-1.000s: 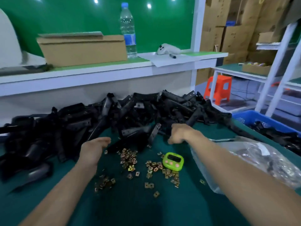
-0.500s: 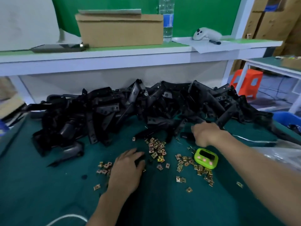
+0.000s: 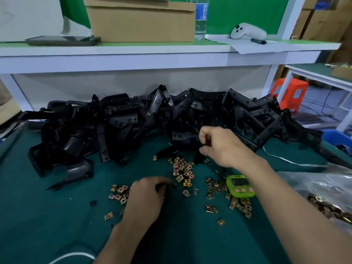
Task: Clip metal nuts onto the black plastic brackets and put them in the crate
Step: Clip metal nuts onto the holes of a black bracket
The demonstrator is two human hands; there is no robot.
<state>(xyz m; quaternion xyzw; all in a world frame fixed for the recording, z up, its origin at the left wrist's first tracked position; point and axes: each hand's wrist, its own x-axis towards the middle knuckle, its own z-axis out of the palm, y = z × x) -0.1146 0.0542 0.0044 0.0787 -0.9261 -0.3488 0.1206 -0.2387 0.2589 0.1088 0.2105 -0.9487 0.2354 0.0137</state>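
Observation:
A long heap of black plastic brackets (image 3: 152,122) lies across the back of the green table (image 3: 47,216). Brass-coloured metal nuts (image 3: 183,169) are scattered in front of it. My right hand (image 3: 221,147) is at the heap's front edge, fingers curled around a black bracket (image 3: 190,141). My left hand (image 3: 146,199) lies palm down on the nuts at the lower middle, fingers bent over them; whether it holds one is hidden. A corner of the blue crate (image 3: 336,137) shows at the right edge.
A green timer (image 3: 240,185) sits among the nuts by my right forearm. A clear plastic bag (image 3: 322,180) with more nuts lies at the right. The white shelf (image 3: 133,60) above carries a cardboard box (image 3: 141,21), a bottle and a white controller (image 3: 247,32).
The view has tilted down and closer. My left hand has drawn back from the heap onto the nuts and bent its fingers. My right hand has lifted slightly and closed on a bracket.

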